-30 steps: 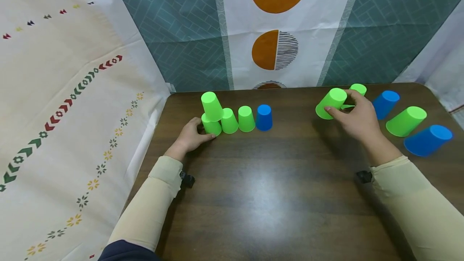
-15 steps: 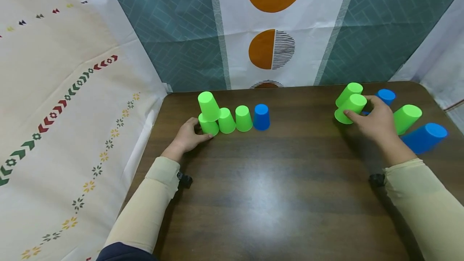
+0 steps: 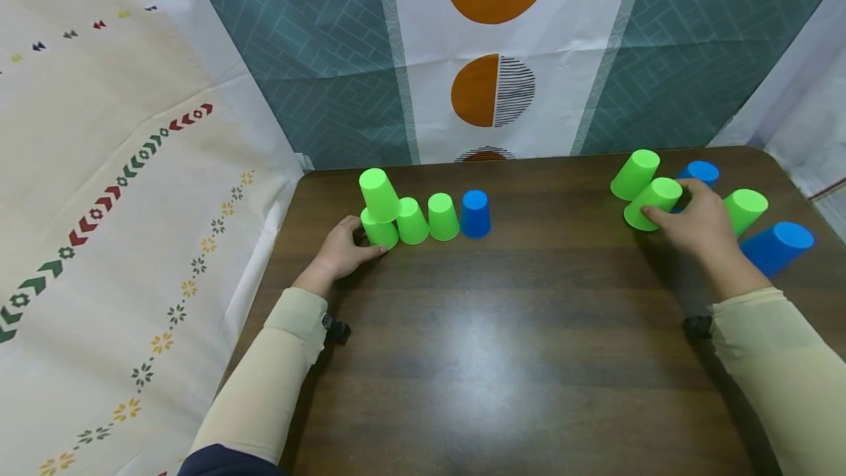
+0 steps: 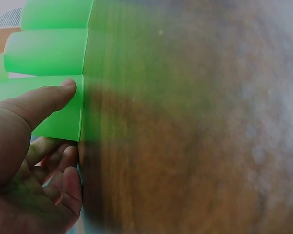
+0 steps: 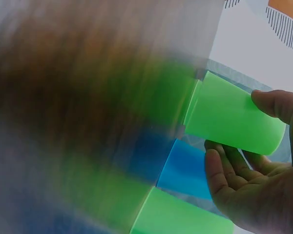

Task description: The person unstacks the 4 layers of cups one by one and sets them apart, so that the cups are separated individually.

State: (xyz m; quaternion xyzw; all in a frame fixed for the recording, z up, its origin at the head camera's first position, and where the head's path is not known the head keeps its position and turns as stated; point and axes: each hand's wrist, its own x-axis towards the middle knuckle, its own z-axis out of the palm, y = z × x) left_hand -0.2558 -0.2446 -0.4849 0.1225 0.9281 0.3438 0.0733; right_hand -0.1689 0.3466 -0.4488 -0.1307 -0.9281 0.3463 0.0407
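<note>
My left hand [image 3: 340, 248] holds the leftmost green cup [image 3: 380, 232] of a row, its thumb across the near side in the left wrist view. On top sits another upside-down green cup [image 3: 380, 195], which also overlaps the neighbouring green cup [image 3: 413, 222]. A third green cup [image 3: 443, 217] and a blue cup [image 3: 476, 214] continue that row. At the right, my right hand [image 3: 697, 220] grips a green cup [image 5: 234, 114] between thumb and fingers, its rim close to the table. Just behind stands one more green cup [image 3: 636, 175].
Around the right hand stand a partly hidden blue cup [image 3: 702, 172], a green cup [image 3: 747, 206] and another blue cup [image 3: 778, 247]. The brown table [image 3: 489, 329] ends at a patterned cloth [image 3: 317, 94] at the back. A white cloth [image 3: 132, 241] hangs along the left side.
My right hand has moved right and slightly nearer with its green cup, away from the green cup behind. The left hand stays at the stacked cups. The head view has shifted slightly.
</note>
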